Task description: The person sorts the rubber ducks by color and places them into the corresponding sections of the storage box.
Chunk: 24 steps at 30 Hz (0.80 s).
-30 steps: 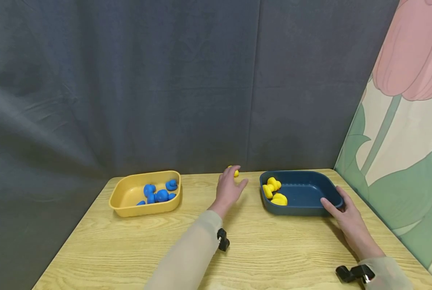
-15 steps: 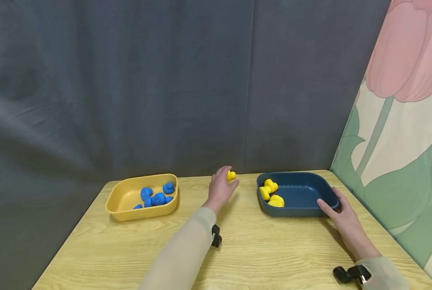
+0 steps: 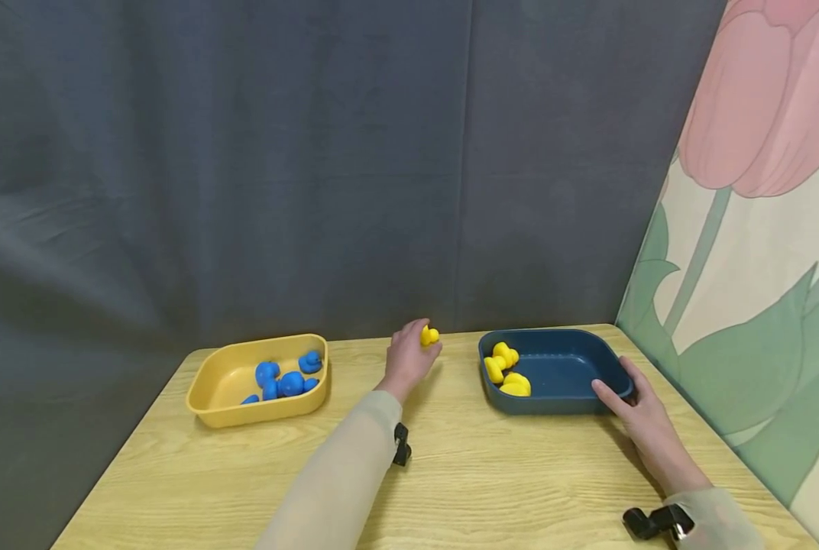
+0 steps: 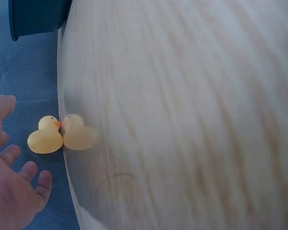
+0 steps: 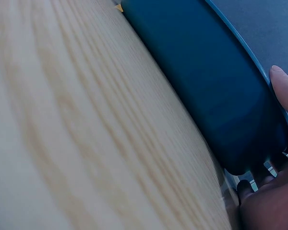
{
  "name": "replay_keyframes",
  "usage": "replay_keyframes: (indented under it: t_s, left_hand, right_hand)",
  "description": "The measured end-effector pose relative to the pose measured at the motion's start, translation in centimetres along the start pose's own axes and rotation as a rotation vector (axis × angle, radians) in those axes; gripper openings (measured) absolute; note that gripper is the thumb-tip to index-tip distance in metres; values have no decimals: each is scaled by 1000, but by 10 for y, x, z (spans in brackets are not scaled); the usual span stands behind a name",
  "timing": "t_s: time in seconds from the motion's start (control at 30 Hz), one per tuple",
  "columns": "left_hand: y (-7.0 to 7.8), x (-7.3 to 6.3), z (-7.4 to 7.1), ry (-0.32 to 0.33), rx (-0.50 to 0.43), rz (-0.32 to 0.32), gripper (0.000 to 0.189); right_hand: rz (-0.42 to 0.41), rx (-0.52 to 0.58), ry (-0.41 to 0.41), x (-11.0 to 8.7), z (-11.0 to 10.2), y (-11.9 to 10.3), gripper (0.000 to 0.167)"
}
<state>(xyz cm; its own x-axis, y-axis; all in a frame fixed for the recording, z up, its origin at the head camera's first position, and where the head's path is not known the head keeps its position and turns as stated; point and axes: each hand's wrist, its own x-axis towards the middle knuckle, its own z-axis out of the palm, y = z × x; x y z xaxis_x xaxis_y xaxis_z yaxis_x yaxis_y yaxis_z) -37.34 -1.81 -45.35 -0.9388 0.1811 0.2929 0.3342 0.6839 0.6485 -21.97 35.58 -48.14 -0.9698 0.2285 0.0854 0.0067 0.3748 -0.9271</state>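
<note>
A yellow rubber duck (image 4: pixel 46 139) stands upright near the table's far edge. My left hand (image 3: pixel 407 360) reaches to it, thumb and fingers spread around it; the left wrist view shows a gap between the fingers (image 4: pixel 44 184) and the duck. At right, my right hand (image 3: pixel 646 424) grips the near right corner of a dark blue tray (image 3: pixel 568 405), thumb over the rim and the other fingers against its outside. Several yellow rubber ducks (image 3: pixel 502 359) lie at the tray's left end. The right wrist view shows the thumb (image 5: pixel 283 88) against the rim.
A yellow tray (image 3: pixel 206 393) with several blue rubber ducks (image 3: pixel 291 383) stands at left on the wooden table (image 3: pixel 492 481). A dark curtain (image 3: pixel 341 168) hangs behind the far edge; a flower-patterned wall (image 3: pixel 760 344) stands to the right.
My left hand has shifted slightly left, so more of the lone yellow duck shows beside its fingers. The head view has panned a little to the right. The right hand keeps its grip.
</note>
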Motion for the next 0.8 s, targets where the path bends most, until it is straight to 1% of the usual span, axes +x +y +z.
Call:
replay_keyframes:
  t_s: [0.23, 0.4, 0.47, 0.6, 0.8]
  left_hand:
    - [-1, 1, 2, -18, 0, 7, 61]
    - [-4, 2, 4, -64, 15, 0, 66]
    - [-6, 2, 6, -71, 30, 7, 66]
    - [-7, 3, 9, -46, 74, 20, 63]
    - [-4, 4, 9, -11, 112, -29, 60]
  right_hand:
    - [2, 15, 2, -1, 1, -1, 98]
    - [1, 7, 4, -1, 2, -2, 98]
    - [0, 7, 2, -1, 2, -2, 98]
    - [-2, 6, 1, 0, 1, -1, 98]
    - [3, -4, 1, 1, 0, 0, 97]
